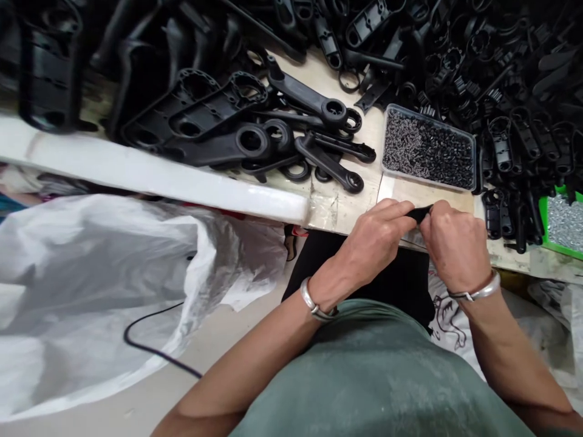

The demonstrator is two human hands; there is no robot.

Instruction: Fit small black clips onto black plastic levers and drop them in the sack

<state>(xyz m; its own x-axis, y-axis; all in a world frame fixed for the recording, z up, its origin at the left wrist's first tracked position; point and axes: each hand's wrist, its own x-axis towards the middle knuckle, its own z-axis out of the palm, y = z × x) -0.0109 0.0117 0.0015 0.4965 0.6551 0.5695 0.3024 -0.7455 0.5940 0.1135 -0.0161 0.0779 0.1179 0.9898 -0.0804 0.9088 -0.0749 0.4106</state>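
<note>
Both of my hands meet over the front edge of the worktable, closed on one black plastic part [419, 213]. My left hand [380, 233] grips its left end, and my right hand [455, 243] wraps round its right end. Only a short stretch of the part shows between the fingers, so its full shape is hidden. Just beyond the hands lies a clear plastic box [428, 147] holding many small springs and small black pieces. To the left of it is a pile of black plastic arms with round ring ends [319, 100].
More black parts [473, 54] heap up at the back and right. A green tray [544, 215] of small silvery pieces stands at the far right. A white foam strip [150, 173] runs along the left table edge, above a large white sack [95, 291]. A black cable [155, 347] hangs there.
</note>
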